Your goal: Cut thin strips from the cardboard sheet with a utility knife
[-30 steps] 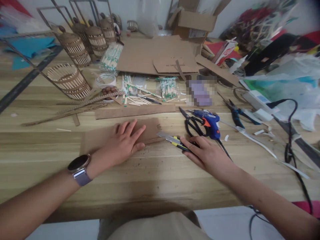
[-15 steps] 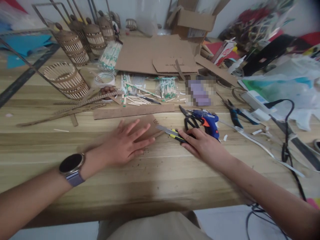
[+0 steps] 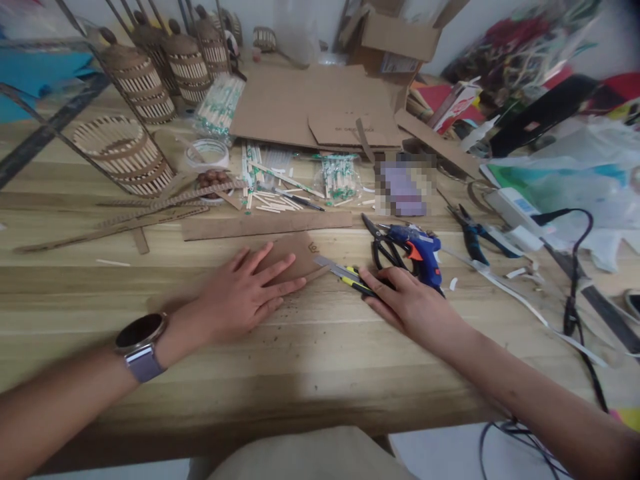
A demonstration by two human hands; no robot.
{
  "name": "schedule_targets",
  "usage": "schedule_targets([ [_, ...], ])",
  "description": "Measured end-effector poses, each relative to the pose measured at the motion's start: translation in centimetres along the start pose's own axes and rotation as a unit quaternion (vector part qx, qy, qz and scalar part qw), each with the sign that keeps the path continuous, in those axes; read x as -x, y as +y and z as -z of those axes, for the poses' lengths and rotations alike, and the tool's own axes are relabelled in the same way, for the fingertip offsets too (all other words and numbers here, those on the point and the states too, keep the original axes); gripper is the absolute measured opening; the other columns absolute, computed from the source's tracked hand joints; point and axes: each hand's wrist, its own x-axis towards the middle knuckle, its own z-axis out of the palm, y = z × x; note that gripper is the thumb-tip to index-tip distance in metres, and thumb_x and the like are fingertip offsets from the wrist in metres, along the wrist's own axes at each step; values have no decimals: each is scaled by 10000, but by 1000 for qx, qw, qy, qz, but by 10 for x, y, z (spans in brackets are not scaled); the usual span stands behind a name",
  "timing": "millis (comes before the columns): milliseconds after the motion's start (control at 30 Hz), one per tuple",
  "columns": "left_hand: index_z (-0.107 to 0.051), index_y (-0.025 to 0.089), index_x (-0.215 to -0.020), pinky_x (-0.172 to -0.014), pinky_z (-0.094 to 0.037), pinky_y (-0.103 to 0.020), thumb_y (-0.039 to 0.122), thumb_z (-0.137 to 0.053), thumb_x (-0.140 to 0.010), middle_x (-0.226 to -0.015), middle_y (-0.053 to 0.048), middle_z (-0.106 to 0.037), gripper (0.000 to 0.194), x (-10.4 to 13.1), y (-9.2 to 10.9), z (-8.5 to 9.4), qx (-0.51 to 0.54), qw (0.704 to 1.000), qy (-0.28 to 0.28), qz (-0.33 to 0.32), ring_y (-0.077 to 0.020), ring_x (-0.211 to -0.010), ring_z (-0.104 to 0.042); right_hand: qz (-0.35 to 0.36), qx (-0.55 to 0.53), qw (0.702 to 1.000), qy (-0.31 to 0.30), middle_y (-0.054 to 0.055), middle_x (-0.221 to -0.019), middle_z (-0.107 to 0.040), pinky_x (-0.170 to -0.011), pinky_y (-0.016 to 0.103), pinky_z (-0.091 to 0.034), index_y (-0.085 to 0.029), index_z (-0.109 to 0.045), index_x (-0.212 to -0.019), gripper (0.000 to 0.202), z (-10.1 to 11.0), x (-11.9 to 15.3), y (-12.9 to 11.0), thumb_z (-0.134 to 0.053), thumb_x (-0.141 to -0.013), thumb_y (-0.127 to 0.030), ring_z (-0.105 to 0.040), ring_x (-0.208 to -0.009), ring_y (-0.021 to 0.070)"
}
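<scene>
My left hand (image 3: 240, 290), with a watch on the wrist, lies with spread fingers on a small piece of brown cardboard (image 3: 295, 252). Part of that piece is hidden under the palm and fingers. My right hand (image 3: 407, 297) has its fingers closed on a yellow and black utility knife (image 3: 354, 280). The knife's bare blade points left, its tip at the right edge of the cardboard. A long cardboard strip (image 3: 265, 225) lies just beyond my left hand.
Black scissors (image 3: 383, 250) and a blue glue gun (image 3: 425, 253) lie beyond my right hand, pliers (image 3: 475, 237) further right. Behind are stick packets (image 3: 340, 177), a tape roll (image 3: 206, 155), large cardboard sheets (image 3: 280, 107) and a stick basket (image 3: 125, 153). Cables hang at the right.
The view has shifted slightly. Both hands hold nearly the same pose, the left flat on the cardboard and the right on the knife, with the blade still by the cardboard's edge.
</scene>
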Motion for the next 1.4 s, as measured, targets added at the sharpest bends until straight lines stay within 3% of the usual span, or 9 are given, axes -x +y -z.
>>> schedule_targets([
  [167,-320,500,-1551,-1157,-240,-592,438,-335,-1084,-1673,53,-292,471,0,2,-1,-2,1000,9,7,-378,-1537,-204,4,9,1000,27,140,-1039,-665,-712,336,-597,-126,-603,-1381,481,0,2,-5,-353,-1066,-389,-691,-869,224],
  [333,-325,482,-1554,-1154,-249,-578,439,-313,-1089,-1672,39,-296,468,-1,2,-1,-1,1000,3,5,-362,-1536,-215,-13,12,1000,6,141,-1101,-671,-676,331,-595,-184,-585,-1419,469,-2,-3,-8,-386,-1055,-403,-692,-877,233],
  [533,-310,484,-1557,-1168,-243,-543,440,-314,-1090,-1665,43,-315,469,0,3,-3,4,1000,24,10,-336,-1535,-232,3,15,1000,15,133,-1083,-675,-733,323,-591,-165,-585,-1411,460,2,2,-8,-400,-1055,-390,-690,-871,217],
  [900,-355,416,-1563,-1165,-251,-526,441,-299,-1090,-1642,20,-368,477,1,3,-5,-5,999,32,11,-326,-1530,-250,4,19,999,26,126,-1033,-671,-642,314,-560,-132,-585,-1398,479,2,6,-18,-366,-1060,-391,-673,-753,201],
  [1100,-453,341,-1533,-1132,-324,-580,378,-330,-1086,-1595,-47,-449,465,-8,22,-1,-4,997,57,44,-376,-1513,-272,-29,-22,999,23,141,-1095,-669,-758,378,-585,-179,-585,-1411,480,-4,-2,-8,-366,-1051,-409,-674,-926,255],
  [1233,-451,342,-1536,-1111,-342,-642,411,-336,-1081,-1612,-56,-419,475,-10,29,1,5,995,59,82,-437,-1502,-256,-51,-46,997,23,156,-1181,-663,-848,438,-575,-185,-541,-1460,488,-7,-12,-3,-385,-1043,-385,-654,-1024,290],
  [1400,-376,301,-1576,-1196,-267,-595,476,-308,-1079,-1651,-30,-344,532,2,12,0,27,999,21,2,-370,-1536,-215,-38,0,999,20,136,-1113,-672,-732,359,-561,-186,-570,-1430,479,-8,-16,-5,-363,-1057,-403,-668,-965,264],
])
